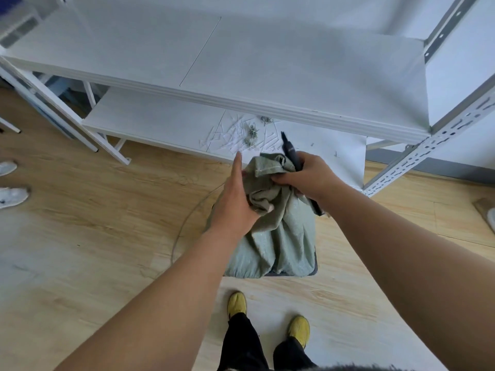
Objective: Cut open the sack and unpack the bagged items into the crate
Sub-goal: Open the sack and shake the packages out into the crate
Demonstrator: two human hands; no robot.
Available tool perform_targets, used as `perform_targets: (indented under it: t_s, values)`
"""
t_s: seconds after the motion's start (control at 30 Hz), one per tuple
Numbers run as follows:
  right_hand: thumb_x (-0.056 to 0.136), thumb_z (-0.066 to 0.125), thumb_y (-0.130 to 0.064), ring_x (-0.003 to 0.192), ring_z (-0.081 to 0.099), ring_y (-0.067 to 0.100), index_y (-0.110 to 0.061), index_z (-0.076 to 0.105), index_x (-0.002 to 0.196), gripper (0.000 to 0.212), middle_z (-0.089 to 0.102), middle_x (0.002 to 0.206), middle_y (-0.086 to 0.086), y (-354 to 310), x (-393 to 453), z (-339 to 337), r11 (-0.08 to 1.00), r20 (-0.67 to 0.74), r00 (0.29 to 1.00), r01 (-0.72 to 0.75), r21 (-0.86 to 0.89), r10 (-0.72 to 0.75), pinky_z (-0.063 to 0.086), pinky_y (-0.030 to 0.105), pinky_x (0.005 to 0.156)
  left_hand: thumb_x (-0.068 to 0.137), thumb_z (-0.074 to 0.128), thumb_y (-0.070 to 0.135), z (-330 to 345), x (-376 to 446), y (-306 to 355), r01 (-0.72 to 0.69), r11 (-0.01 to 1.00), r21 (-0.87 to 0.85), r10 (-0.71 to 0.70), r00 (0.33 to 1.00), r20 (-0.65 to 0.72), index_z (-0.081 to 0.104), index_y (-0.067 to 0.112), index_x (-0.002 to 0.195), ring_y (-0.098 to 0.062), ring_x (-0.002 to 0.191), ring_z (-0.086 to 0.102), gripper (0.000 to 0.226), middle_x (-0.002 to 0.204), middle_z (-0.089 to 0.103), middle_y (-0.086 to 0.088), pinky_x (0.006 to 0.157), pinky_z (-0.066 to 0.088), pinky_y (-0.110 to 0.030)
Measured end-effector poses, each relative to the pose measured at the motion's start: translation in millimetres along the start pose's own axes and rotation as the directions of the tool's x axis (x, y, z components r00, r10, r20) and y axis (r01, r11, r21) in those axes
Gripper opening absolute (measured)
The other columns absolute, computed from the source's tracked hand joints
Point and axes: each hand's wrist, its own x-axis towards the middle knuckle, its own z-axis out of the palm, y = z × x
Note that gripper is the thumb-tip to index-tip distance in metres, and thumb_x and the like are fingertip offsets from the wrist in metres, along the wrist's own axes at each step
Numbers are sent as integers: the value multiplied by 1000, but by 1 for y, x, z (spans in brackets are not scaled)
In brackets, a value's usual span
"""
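So the biggest thing in frame is the white shelving unit [267, 76] filling the whole top half, one broad upper shelf and one lower shelf [160, 121] under it. Below that, dead centre, is the one sack [278, 236], a pale green woven thing standing on the wood floor [80, 236], its top bunched up right at the lower shelf's front edge. It seems to sit in or on something dark, just a dark edge [316, 269] peeking out at its bottom right, might be the crate, can't tell.

Two hands on it. The left hand [235, 204] presses against the left side of the gathered neck with the forefinger stretched out straight, thumb side hidden in the folds. The right hand [308, 175] is curled around a bunch of the sack's top plus one black cutter [290, 153], its tip poking up toward the shelf.

My read: this is the opening step, mouth of the sack not visibly cut yet, no bagged items showing at all. Next move probably needs the neck pulled taut with the left so the blade has something firm to run along, keeping that forefinger out of the path.

Smaller stuff: a scatter of white scraps [235, 135] on the lower shelf, too many to count. Two yellow shoes [237, 303] at the bottom, two white ones [12, 195] at the left edge.
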Motion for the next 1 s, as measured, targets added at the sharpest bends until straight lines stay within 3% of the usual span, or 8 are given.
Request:
perform_targets:
  t_s: [0.1,0.2,0.27,0.37,0.57,0.7,0.83,1.0]
  values:
    - [74,80,-19,52,56,-6,-30,64,93,27,64,69,-15,0,-7,-7,996,147,987,71,-58,-62,42,14,51,65,82,37,-9,8,7,-5,1000,5,5,998,61,38,71,109,-3,96,62,71,98,61,30,66,41,-2]
    - [67,87,-23,79,62,0,-24,53,118,60,65,97,-11,7,-12,-8,992,141,988,46,118,-63,48,20,66,69,75,49,-9,10,9,91,994,-64,-93,995,-23,55,57,85,-2,81,61,28,78,61,27,66,48,-19]
    - [59,90,-29,93,61,2,-23,47,119,74,62,106,-9,14,-18,-4,997,129,991,39,69,-47,49,23,75,72,76,44,-6,10,6,172,977,-123,-179,982,-51,61,43,94,-11,86,64,27,84,66,18,75,53,-30]
    - [55,89,-37,89,57,4,-27,48,116,74,60,101,-12,23,-26,10,976,105,994,41,-212,-19,42,19,66,72,79,33,-3,7,12,228,958,-172,-228,974,19,67,31,98,-16,89,67,29,90,71,9,82,56,-37]
    - [73,74,-28,81,63,21,-22,61,92,24,64,77,-7,7,-14,-4,952,-267,927,207,-226,-265,44,27,65,74,76,16,-21,22,40,110,936,-334,-83,992,94,65,32,98,-9,95,67,31,97,72,10,91,51,-35]
    - [77,71,-23,90,62,26,-20,58,92,20,63,82,-3,1,-12,-16,926,-124,967,171,-337,-224,45,30,70,77,77,13,-18,19,42,103,961,-256,-62,985,164,58,36,93,-12,97,65,34,96,68,12,82,50,-26]
    - [72,66,-24,77,61,19,-24,60,92,21,64,73,-9,-12,-15,-15,937,-312,889,277,-214,-334,47,31,62,78,74,12,-20,23,47,31,890,-454,-59,997,-48,65,40,88,-15,95,69,32,99,70,5,86,56,-39]
    - [74,71,-24,88,64,22,-17,64,99,27,70,90,1,-11,-13,-17,954,-205,949,190,-233,-240,53,37,76,81,73,11,-19,22,49,62,905,-421,-65,998,5,65,37,88,-14,90,70,28,97,71,4,77,59,-31]
